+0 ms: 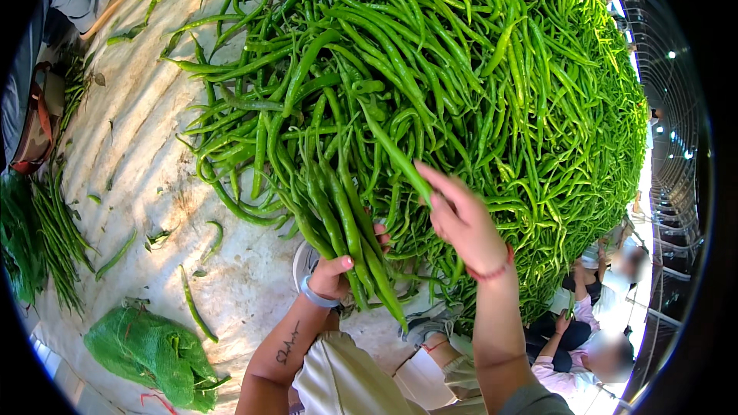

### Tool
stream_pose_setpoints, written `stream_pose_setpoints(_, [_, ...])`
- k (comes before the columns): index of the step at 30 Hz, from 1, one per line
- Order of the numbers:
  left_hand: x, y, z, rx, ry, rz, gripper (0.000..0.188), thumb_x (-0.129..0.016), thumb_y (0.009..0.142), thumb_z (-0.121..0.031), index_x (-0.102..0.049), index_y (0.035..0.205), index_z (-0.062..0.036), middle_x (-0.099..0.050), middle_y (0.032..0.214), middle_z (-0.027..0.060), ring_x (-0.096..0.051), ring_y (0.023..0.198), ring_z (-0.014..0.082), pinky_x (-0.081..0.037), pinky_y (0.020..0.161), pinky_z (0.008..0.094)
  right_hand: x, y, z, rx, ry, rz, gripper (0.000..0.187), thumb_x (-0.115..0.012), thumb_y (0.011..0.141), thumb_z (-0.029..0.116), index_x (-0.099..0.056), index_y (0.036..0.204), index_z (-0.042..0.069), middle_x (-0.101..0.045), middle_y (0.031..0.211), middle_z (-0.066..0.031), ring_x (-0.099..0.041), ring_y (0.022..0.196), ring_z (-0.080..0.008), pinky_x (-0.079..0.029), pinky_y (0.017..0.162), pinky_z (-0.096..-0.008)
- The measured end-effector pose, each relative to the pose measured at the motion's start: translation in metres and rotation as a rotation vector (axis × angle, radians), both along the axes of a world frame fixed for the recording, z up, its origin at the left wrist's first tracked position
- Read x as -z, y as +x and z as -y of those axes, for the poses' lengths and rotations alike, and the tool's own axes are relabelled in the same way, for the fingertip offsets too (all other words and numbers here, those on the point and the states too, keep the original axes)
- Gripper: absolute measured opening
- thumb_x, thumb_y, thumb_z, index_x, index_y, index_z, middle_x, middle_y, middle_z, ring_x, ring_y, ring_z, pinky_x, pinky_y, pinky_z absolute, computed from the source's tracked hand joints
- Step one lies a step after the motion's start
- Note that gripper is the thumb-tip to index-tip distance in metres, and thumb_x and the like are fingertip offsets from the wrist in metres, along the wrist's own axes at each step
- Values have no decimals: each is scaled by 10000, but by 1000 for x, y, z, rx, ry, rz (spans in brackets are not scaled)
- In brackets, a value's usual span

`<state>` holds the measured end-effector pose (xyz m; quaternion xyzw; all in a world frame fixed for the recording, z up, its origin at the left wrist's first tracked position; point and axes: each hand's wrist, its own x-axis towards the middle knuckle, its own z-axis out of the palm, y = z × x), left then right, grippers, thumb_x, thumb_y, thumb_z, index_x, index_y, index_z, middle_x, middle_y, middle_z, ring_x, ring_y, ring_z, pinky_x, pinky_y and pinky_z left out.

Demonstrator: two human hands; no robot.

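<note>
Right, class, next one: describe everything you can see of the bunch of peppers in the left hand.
The bunch of peppers is several long, slender green peppers, glossy and smooth-skinned, lying roughly side by side. It slants from upper left to lower right. The left hand grips its lower part, thumb in front; one pointed end juts lowest. Whether its upper ends touch the pile behind is unclear.

A pale grey wristband point(320, 299) rings my left wrist point(329, 287); dark tattooed script point(287, 343) marks that forearm point(265, 361). My right wrist point(486, 260) wears a thin red bracelet point(498, 268). My sleeve point(534, 400) is grey, my trousers point(346, 376) beige.
</note>
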<state>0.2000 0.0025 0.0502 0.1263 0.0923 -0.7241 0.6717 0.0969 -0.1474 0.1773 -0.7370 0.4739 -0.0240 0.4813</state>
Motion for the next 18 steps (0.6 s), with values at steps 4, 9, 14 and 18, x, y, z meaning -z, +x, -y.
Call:
stream_pose_setpoints(4, [1,-2,2,65,116,120,716,-691,633,-191,-354,1246,-38,-487,1180,130,-478,1078,267,-375,938,407,-26,-24,-69,463,539,442,387,-408,871,40,-387,1256,4,-495,901,-34,-458,555,-67,-397,476,-177])
stream_pose_setpoints(9, [10,-18,1,-62,-122,-26,775,-719,630,-199,-320,1272,-29,-390,1280,137,-448,1118,259,-381,940,395,8,-1,-108,-50,-231,-4,444,-570,773,46,-477,1205,87,-482,913,-109,-531,655,-193,-455,586,-272])
stream_pose_setpoints(14, [19,-15,-12,-36,-22,-12,817,-718,603,-222,-298,1279,-34,-443,1213,153,-451,1104,289,-381,934,415,11,16,-95,-172,-294,38,267,-566,789,70,-586,1055,65,-554,820,-76,-568,674,-188,-464,599,-255])
stream_pose_setpoints(18, [30,-2,-29,-53,-55,-16,916,-731,533,-178,-258,1310,-67,-488,1127,155,-500,1024,294,-371,933,410,36,25,-57,153,-150,167,149,-529,819,58,-603,940,12,-611,833,-92,-589,712,-174,-475,643,-268])
